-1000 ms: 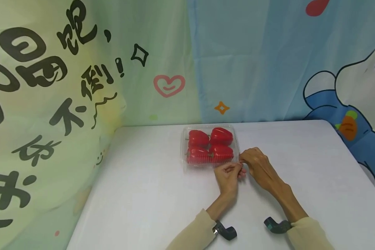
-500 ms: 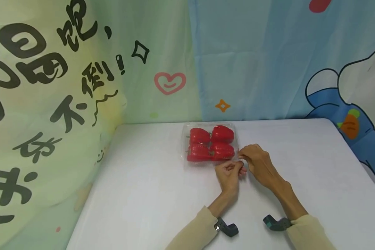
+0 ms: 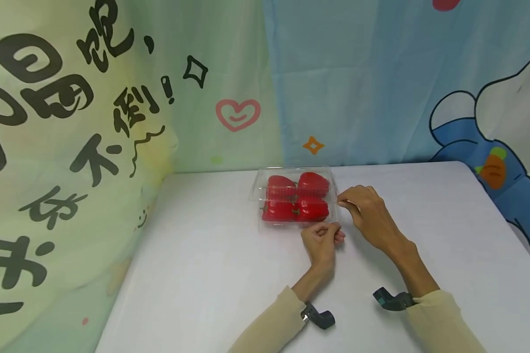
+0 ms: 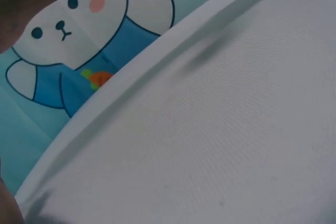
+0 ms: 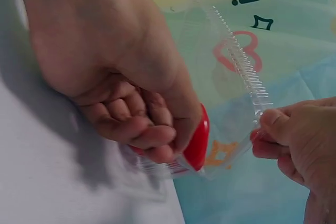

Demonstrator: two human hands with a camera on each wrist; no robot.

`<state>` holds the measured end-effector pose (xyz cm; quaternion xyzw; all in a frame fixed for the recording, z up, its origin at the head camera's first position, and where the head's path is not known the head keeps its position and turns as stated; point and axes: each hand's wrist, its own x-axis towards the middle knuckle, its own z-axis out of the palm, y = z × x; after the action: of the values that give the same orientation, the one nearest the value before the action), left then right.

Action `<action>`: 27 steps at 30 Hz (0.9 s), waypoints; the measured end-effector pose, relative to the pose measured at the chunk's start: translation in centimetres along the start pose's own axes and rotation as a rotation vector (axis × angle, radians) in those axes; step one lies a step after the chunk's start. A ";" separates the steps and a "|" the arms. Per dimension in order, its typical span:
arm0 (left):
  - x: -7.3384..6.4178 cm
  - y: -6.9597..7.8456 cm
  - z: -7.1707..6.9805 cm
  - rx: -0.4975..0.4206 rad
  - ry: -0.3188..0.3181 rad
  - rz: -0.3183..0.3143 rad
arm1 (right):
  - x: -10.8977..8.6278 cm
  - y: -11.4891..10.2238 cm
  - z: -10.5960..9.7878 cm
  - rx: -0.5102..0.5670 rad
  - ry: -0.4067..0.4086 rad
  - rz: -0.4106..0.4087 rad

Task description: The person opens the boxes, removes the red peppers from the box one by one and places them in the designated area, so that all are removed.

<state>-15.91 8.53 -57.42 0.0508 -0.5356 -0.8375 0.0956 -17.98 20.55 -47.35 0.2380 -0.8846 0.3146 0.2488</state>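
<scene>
In the head view, a clear plastic clamshell box [image 3: 297, 224] stands at the back of the table with several red bell peppers [image 3: 313, 185] in it. Its lid [image 5: 244, 64] is tilted up a little, the ribbed front edge raised off the base. My right hand [image 3: 366, 211] pinches the lid's right front corner between thumb and forefinger. Lower down, my left hand [image 3: 320, 240] holds the base at the right front corner, fingers curled. In the right wrist view, the left hand [image 5: 115, 61] hides most of the peppers.
A white cloth covers the table [image 3: 194, 274]. Behind it hangs a printed curtain [image 3: 357, 98], which the box nearly reaches. Dark wrist cameras [image 3: 320, 317] sit on both wrists.
The right hand has risen and moved slightly back, lifting the front edge of the lid up from the base. The left hand has stayed at the front corner.
</scene>
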 end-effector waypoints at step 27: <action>1.0 11.0 -8.0 0.468 -0.298 0.250 | 3.4 0.7 -0.8 0.110 0.141 0.152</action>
<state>-14.22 -3.24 -50.75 -0.1182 -0.7241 -0.6715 0.1041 -20.72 20.67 -45.09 0.1611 -0.8618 0.3965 0.2723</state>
